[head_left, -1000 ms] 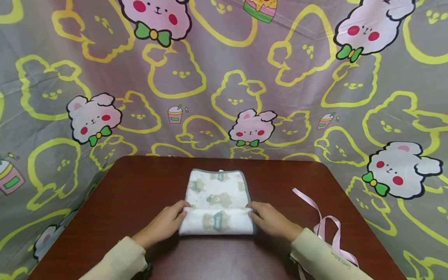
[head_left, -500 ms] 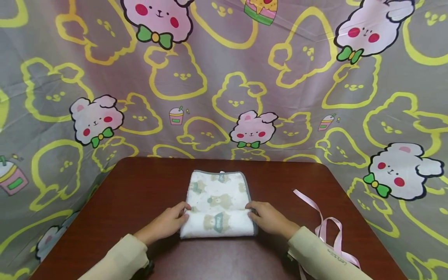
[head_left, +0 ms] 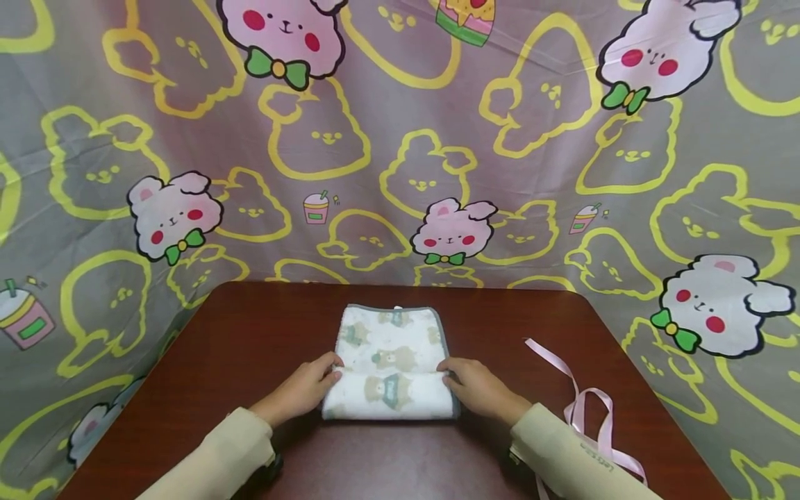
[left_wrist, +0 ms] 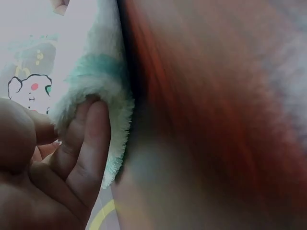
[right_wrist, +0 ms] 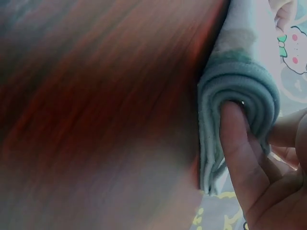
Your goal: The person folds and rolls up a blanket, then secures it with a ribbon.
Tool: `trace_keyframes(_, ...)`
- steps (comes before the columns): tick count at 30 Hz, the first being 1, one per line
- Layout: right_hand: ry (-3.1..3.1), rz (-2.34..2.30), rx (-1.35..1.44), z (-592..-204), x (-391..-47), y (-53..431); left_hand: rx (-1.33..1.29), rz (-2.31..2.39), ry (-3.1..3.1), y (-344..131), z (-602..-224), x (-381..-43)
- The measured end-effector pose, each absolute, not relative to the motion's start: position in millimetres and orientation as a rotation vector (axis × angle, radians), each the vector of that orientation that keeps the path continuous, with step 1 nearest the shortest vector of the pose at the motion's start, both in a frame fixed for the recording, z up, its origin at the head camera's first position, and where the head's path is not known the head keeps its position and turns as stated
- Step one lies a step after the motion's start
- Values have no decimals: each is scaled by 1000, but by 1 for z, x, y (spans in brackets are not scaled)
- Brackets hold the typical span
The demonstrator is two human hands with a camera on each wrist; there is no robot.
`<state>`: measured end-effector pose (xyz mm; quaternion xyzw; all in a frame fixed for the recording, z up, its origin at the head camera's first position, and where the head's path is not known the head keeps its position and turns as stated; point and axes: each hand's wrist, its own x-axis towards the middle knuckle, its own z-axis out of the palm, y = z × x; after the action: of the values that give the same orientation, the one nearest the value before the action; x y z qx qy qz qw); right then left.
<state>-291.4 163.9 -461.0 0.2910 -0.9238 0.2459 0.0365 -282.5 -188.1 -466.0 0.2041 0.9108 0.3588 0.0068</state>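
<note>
Reddish tabletop point(head_left: 400, 458) spreads beneath left hand point(head_left: 303, 389) and right hand point(head_left: 480, 389), their fingers pinching the part-rolled towel point(head_left: 419, 403) between them (barely shifted this past second), so rolling seemingly pauses.

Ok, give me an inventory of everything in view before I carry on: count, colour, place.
Towel: 1, white with beige bears and grey-blue edging, mid-table, near end rolled
White tab: 1, white, towel's far edge, too small to identify
Ribbon: apparently 1, pink, loose on the table's right side
Table: 1, reddish brown, under towel and ribbon
Backdrop: apparently 1, grey with yellow outlines and bunnies, behind and beside the table
Sleeves: 2, pale beige, on the forearms
Left hand: 1, bare, gripping the roll's left end
Right hand: 1, bare, gripping its right end
</note>
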Motion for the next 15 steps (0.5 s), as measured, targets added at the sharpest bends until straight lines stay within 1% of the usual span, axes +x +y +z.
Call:
trace_keyframes(6, -2835, 771, 868, -465, -291, 161, 591, 1124, 2835, -186, -469, -286)
trace_keyframes(15, -2830, 734, 836, -470, -296, 160, 467, 1167, 2711, -183, -474, -282)
